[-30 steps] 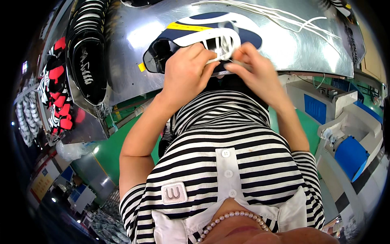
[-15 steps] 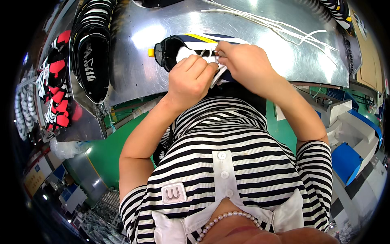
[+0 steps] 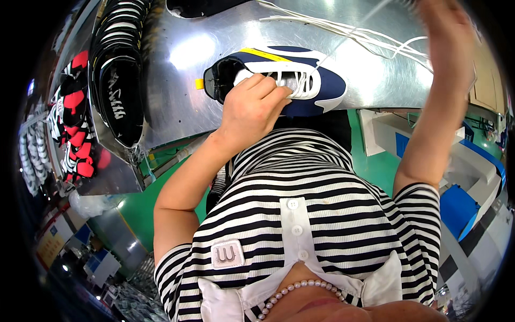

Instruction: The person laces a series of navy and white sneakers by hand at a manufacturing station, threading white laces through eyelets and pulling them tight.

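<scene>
A navy, white and yellow sneaker (image 3: 330, 88) lies on its sole on the metal table, toe to the right, with a yellow heel tab. White lace crosses the front of its throat. My left hand (image 3: 252, 104) is closed at the near edge of the throat, gripping the sneaker there; its fingertips are partly hidden. From the front eyelets a white shoelace (image 3: 351, 35) runs taut up to the right, toward my raised right hand (image 3: 448, 32). That hand is smeared by motion and cut by the upper edge, its fingers drawn together at the lace's end.
Loose white laces (image 3: 370, 38) lie across the metal table (image 3: 177, 91) beyond the sneaker. A row of black shoes (image 3: 120, 96) stands at the left, with red, black and white shoes (image 3: 75, 118) further left. Another dark shoe (image 3: 206, 6) sits at the far edge.
My right hand has swung from the sneaker's throat up and far to the right, drawing the lace out. My left hand stays at the sneaker, whose toe now shows.
</scene>
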### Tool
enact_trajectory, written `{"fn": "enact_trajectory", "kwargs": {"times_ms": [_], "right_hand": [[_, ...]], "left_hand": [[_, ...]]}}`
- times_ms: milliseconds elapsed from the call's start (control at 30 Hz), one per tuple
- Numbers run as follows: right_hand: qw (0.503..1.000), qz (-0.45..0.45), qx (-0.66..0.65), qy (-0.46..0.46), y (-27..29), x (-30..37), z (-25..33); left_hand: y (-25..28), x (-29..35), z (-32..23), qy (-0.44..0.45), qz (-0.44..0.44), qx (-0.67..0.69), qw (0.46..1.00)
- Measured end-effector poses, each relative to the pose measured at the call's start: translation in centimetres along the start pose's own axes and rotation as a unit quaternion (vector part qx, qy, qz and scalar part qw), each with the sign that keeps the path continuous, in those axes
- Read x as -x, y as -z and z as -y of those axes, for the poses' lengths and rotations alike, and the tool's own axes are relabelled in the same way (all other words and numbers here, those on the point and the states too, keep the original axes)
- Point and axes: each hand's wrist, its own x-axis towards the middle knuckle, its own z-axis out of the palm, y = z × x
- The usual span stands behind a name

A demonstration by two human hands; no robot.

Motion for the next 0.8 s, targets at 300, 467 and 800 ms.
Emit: {"fn": "enact_trajectory", "kwargs": {"times_ms": [300, 467, 800], "right_hand": [[0.938, 0.241, -0.076, -0.237, -10.7, 10.8, -3.5], [0.946, 0.210, -0.091, -0.230, -11.5, 10.4, -3.1], [0.929, 0.261, -0.119, -0.234, -11.1, 8.7, -3.7]], "left_hand": [[2.1, -0.8, -0.2, 0.363, 0.052, 0.170, 0.915], [0.5, -1.0, 0.8, 0.352, -0.004, 0.111, 0.929], [-0.3, -0.9, 1.0, 0.340, -0.094, 0.129, 0.927]]}}
